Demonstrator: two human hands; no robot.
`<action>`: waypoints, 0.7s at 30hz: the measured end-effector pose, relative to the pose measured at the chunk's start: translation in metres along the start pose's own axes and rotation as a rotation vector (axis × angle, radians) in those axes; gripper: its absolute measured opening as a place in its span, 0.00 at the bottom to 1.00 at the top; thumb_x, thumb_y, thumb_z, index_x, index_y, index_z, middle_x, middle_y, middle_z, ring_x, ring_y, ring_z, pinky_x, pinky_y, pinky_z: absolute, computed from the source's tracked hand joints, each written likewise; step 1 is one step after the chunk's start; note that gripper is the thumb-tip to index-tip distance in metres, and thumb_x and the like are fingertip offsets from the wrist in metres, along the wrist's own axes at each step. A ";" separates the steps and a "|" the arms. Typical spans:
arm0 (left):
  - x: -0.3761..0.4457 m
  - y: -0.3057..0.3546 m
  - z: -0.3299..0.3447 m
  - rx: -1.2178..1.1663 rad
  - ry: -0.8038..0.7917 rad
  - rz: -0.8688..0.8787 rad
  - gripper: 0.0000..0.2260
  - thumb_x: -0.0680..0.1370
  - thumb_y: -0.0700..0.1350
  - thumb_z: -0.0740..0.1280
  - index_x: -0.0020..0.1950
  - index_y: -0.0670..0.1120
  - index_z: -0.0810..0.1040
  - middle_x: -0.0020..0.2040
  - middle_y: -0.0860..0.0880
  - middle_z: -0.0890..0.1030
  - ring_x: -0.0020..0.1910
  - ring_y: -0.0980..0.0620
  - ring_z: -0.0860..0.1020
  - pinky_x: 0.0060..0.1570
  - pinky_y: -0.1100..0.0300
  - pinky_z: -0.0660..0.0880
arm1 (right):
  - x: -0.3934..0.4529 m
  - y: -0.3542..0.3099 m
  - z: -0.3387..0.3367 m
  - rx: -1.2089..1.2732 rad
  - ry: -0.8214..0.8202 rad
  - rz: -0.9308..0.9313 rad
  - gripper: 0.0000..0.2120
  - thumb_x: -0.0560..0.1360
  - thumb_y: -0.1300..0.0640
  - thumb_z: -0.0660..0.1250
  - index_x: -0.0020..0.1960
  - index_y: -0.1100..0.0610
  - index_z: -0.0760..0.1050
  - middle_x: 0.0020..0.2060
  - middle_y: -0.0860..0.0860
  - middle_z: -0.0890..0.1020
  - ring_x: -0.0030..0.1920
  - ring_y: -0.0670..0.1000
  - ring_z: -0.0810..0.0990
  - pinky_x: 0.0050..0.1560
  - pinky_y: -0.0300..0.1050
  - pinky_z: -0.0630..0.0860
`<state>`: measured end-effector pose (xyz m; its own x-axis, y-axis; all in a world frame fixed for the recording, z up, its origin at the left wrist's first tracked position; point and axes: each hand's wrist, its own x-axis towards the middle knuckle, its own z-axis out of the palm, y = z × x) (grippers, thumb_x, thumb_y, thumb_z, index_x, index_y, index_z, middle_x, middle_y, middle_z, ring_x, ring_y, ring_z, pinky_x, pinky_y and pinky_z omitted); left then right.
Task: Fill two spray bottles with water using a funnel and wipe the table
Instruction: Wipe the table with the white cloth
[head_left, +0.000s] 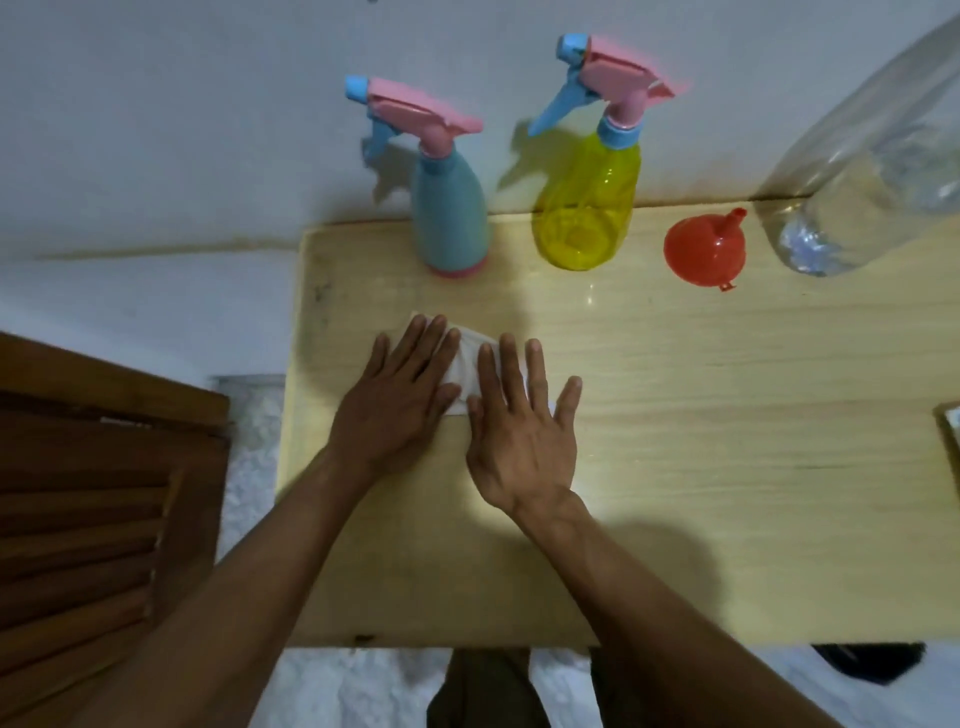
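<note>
Both hands, left (397, 400) and right (524, 441), lie flat with fingers spread on a white cloth (470, 364) on the desk (727, 415). Beyond the cloth stand a blue spray bottle (449, 208) and a yellow spray bottle (589, 200); right of them lie a red funnel (704, 252) and a clear bottle (862, 171), possibly holding water.

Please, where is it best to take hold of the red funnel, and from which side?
Probably by the thin spout of the red funnel, coming from above. It rests on its wide mouth on the table, spout angled up and away, with free space around it.
</note>
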<state>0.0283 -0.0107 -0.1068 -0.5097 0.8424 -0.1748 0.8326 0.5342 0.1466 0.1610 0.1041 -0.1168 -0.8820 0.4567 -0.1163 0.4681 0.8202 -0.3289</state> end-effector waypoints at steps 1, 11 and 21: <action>-0.007 -0.002 0.001 -0.004 0.006 -0.033 0.31 0.84 0.59 0.39 0.80 0.42 0.57 0.81 0.43 0.57 0.80 0.43 0.54 0.75 0.38 0.57 | 0.001 -0.002 0.001 -0.005 -0.004 -0.037 0.27 0.85 0.48 0.48 0.83 0.52 0.52 0.82 0.51 0.53 0.82 0.57 0.46 0.75 0.72 0.48; -0.066 0.030 0.024 -0.104 0.108 -0.428 0.29 0.83 0.59 0.43 0.83 0.49 0.47 0.83 0.46 0.47 0.82 0.46 0.44 0.78 0.39 0.46 | 0.004 0.010 -0.004 -0.044 -0.098 -0.306 0.27 0.85 0.43 0.47 0.82 0.48 0.52 0.83 0.49 0.50 0.82 0.56 0.45 0.76 0.68 0.43; -0.072 0.117 0.043 -0.142 0.191 -0.702 0.28 0.84 0.57 0.47 0.83 0.49 0.47 0.83 0.47 0.47 0.82 0.45 0.44 0.77 0.35 0.45 | 0.018 0.068 -0.031 -0.167 -0.229 -0.648 0.27 0.85 0.43 0.43 0.82 0.48 0.52 0.82 0.47 0.55 0.82 0.54 0.51 0.74 0.72 0.50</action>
<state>0.1717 -0.0124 -0.1184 -0.9515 0.2899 -0.1031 0.2672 0.9447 0.1900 0.1782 0.1789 -0.1119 -0.9667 -0.2102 -0.1459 -0.1691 0.9528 -0.2521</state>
